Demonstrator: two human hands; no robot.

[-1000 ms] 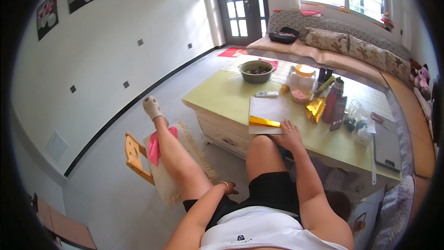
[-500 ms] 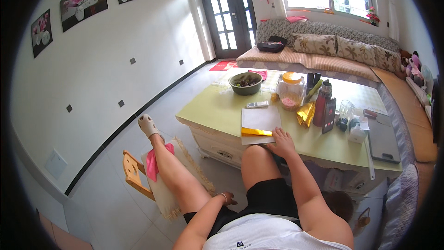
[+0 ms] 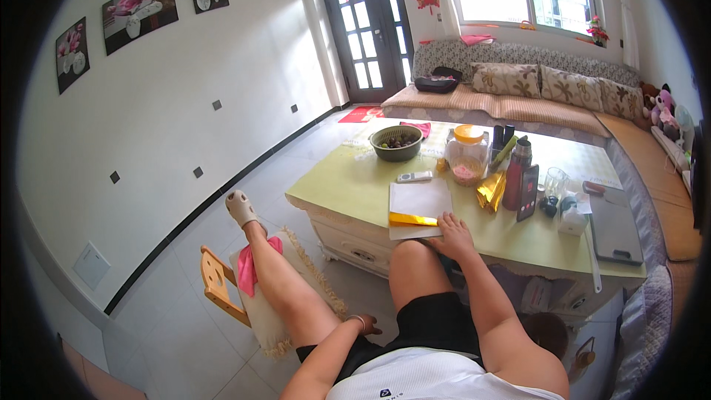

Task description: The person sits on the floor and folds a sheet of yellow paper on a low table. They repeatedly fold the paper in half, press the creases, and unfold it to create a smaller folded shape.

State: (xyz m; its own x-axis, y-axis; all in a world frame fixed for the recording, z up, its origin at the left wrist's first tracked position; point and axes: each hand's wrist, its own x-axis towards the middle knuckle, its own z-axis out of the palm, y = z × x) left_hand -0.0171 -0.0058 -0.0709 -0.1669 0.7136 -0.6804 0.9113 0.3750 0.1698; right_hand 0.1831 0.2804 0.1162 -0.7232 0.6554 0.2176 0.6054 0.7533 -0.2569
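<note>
My right hand (image 3: 453, 235) lies palm down at the near edge of the table, fingers stretched out. Its fingertips touch the right edge of a white sheet or pad (image 3: 420, 198), beside the end of a shiny gold strip (image 3: 412, 219). The strip lies across the lower part of the sheet, which reaches the table edge above my bent knee. Low between my thighs rests my left hand (image 3: 369, 324), with a bracelet at the wrist. Its fingers look loosely apart and I see nothing in them, though part of the hand is hidden.
On the table (image 3: 337, 178) stand a basket of dark fruit (image 3: 396, 144), remote (image 3: 415, 176), orange-lidded jar (image 3: 468, 155), folded gold foil (image 3: 491, 191), red flask (image 3: 512, 184), upright phone (image 3: 527, 192) and grey board (image 3: 616, 226). My left leg rests on a covered chair (image 3: 263, 311).
The whole view has shifted slightly, so the room sits a little lower in the picture. Both hands, the sheet and the gold strip keep their places.
</note>
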